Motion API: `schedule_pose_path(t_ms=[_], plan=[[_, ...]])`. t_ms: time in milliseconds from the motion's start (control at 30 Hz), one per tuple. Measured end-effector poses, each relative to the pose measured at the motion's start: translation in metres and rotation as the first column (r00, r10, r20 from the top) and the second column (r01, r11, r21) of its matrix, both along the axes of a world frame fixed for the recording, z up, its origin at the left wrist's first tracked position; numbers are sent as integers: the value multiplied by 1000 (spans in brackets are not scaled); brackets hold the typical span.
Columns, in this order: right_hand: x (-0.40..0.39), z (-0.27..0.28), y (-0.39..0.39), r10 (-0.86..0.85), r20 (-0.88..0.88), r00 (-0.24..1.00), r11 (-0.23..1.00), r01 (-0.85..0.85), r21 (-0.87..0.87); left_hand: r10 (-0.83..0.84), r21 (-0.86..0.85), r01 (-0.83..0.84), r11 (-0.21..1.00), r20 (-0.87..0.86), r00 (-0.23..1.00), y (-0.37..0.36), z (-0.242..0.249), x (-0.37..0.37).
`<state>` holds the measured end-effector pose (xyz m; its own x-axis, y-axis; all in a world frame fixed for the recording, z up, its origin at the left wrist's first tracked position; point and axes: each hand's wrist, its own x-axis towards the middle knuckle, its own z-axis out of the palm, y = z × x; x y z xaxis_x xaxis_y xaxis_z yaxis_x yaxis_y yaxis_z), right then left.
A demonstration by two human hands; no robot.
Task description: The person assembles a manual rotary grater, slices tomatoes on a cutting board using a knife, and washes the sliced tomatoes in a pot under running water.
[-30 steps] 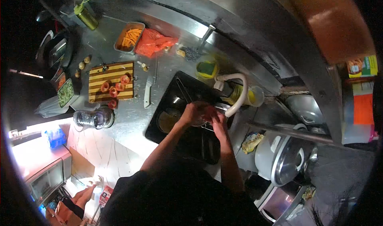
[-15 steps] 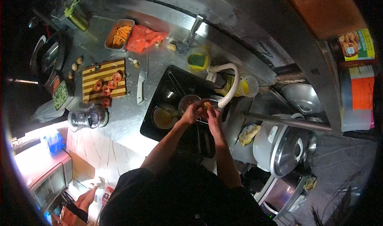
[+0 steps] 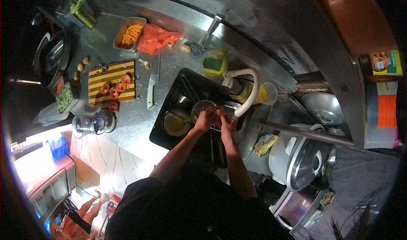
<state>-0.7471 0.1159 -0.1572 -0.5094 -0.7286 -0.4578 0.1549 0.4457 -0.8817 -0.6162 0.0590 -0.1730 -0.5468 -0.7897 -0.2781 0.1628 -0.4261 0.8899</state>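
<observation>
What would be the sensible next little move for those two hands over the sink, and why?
Probably turn the small orange-red item over between the fingers under the white faucet spout. Both the left hand and right hand cup it over the dark sink, just below the spout's mouth; whether water runs is unclear.

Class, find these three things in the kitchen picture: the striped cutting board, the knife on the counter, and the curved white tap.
Cutting board (image 3: pixel 111 76), head view, bare striped area.
Knife (image 3: pixel 151 91), head view, blade.
Tap (image 3: pixel 250 81), head view, top of the curve.
</observation>
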Motion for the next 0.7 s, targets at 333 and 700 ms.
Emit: schedule_pose_path(t_ms=[333, 700], plan=[[4, 41, -18, -44, 280, 959, 997, 26, 66, 112, 95, -88, 992, -296, 949, -1, -12, -9], [-44, -14, -4, 450, 26, 892, 891, -448, -69, 0, 249, 112, 962, -411, 911, -17, 18, 10]])
